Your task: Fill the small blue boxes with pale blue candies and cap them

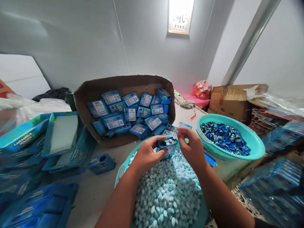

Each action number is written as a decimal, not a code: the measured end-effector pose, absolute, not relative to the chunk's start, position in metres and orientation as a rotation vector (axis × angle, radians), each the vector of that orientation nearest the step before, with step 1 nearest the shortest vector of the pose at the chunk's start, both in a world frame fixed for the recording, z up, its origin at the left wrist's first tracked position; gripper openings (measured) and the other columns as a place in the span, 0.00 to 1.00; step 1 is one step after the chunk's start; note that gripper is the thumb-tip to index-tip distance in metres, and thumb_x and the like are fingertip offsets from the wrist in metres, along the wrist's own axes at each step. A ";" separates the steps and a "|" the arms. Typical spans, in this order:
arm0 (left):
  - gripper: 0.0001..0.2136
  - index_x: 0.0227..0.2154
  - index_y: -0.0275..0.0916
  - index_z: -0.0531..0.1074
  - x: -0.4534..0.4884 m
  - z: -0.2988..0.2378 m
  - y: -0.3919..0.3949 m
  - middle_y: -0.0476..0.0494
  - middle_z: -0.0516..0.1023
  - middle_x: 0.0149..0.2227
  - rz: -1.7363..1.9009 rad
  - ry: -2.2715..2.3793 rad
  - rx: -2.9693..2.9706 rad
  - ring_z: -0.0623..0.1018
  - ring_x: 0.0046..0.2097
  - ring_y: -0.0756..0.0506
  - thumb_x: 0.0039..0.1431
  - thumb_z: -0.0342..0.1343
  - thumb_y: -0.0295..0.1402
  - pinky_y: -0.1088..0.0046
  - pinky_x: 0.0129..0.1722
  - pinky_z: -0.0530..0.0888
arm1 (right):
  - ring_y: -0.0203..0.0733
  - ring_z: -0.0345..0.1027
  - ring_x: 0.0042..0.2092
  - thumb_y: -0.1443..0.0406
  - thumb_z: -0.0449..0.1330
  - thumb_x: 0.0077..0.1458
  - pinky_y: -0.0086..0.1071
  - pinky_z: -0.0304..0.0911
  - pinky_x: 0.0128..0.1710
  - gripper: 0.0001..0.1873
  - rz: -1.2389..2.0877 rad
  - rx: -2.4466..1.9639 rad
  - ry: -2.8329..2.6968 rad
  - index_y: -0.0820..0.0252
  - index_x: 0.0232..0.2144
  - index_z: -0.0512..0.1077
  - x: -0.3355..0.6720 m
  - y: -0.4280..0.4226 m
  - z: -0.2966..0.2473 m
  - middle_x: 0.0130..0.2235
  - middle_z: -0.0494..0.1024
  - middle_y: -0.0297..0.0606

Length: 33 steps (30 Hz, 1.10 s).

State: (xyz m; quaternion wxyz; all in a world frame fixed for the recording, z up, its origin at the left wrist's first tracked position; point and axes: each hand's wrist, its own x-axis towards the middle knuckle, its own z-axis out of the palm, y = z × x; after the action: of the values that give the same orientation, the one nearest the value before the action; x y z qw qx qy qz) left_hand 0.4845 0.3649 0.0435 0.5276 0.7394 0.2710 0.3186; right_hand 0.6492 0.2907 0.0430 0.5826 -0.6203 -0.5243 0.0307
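Observation:
My left hand (146, 154) grips a small blue candy box (167, 143) with a round hole in its end, held over a teal basin (121, 171) heaped with pale blue and white candies (166, 193). My right hand (190, 146) pinches the box's right end with thumb and fingers closed. Both forearms reach in from the bottom edge.
A tilted cardboard box (123, 83) holds several filled blue boxes (133, 114). A second teal basin (254, 146) at right holds blue caps (225, 137). Blue display cartons (61, 133) stand at left, and one loose blue box (101, 163) lies on the table. A brown carton (231, 99) and stacked packs (275, 186) are at right.

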 end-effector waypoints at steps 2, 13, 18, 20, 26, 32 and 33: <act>0.21 0.50 0.36 0.74 0.484 0.044 0.365 0.38 0.80 0.49 0.751 0.642 1.767 0.80 0.50 0.40 0.50 0.61 0.29 0.61 0.51 0.76 | 0.43 0.73 0.38 0.69 0.57 0.59 0.37 0.69 0.38 0.08 0.013 -1.539 -1.359 0.58 0.40 0.75 0.650 0.289 0.045 0.37 0.79 0.40; 0.22 0.52 0.37 0.73 0.484 0.039 0.366 0.39 0.78 0.53 0.863 0.541 1.953 0.77 0.54 0.41 0.52 0.63 0.29 0.64 0.56 0.73 | 0.42 0.75 0.39 0.68 0.58 0.60 0.37 0.70 0.42 0.09 0.038 -1.447 -1.552 0.56 0.41 0.75 0.637 0.287 0.050 0.38 0.82 0.37; 0.18 0.50 0.37 0.75 0.484 0.043 0.366 0.40 0.80 0.50 0.840 0.530 1.971 0.79 0.50 0.42 0.55 0.61 0.29 0.65 0.52 0.75 | 0.41 0.76 0.44 0.68 0.58 0.59 0.41 0.69 0.48 0.20 0.272 -1.324 -1.495 0.54 0.53 0.67 0.633 0.286 0.047 0.40 0.82 0.35; 0.16 0.48 0.38 0.76 0.484 0.044 0.365 0.41 0.80 0.48 0.824 0.540 1.975 0.79 0.49 0.42 0.55 0.61 0.30 0.66 0.51 0.75 | 0.41 0.75 0.45 0.70 0.56 0.59 0.42 0.68 0.50 0.20 0.277 -1.269 -1.455 0.54 0.54 0.66 0.634 0.286 0.047 0.41 0.82 0.36; 0.22 0.53 0.39 0.73 0.482 0.041 0.366 0.40 0.78 0.54 0.824 0.616 1.972 0.77 0.53 0.41 0.55 0.61 0.32 0.65 0.53 0.75 | 0.44 0.74 0.43 0.67 0.58 0.57 0.42 0.68 0.45 0.13 0.119 -1.440 -1.178 0.56 0.45 0.71 0.651 0.293 0.042 0.41 0.79 0.40; 0.21 0.55 0.38 0.71 0.482 0.040 0.366 0.41 0.79 0.50 0.795 0.764 2.003 0.79 0.45 0.43 0.58 0.58 0.35 0.69 0.42 0.77 | 0.42 0.72 0.37 0.55 0.57 0.59 0.38 0.67 0.39 0.18 0.476 -1.450 -1.103 0.59 0.47 0.70 0.659 0.302 0.032 0.36 0.77 0.38; 0.21 0.55 0.38 0.71 0.483 0.041 0.366 0.41 0.79 0.49 0.836 0.785 2.002 0.80 0.44 0.44 0.58 0.58 0.35 0.70 0.41 0.76 | 0.41 0.72 0.37 0.54 0.56 0.61 0.38 0.67 0.39 0.19 0.470 -1.443 -1.094 0.59 0.48 0.70 0.658 0.303 0.030 0.37 0.76 0.38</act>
State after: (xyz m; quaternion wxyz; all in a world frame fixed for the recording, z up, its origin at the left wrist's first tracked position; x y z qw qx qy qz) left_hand 0.4828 0.3656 0.0406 0.4052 0.7933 0.3110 0.3314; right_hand 0.6584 0.3029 0.0303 0.5934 -0.6209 -0.4705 0.2023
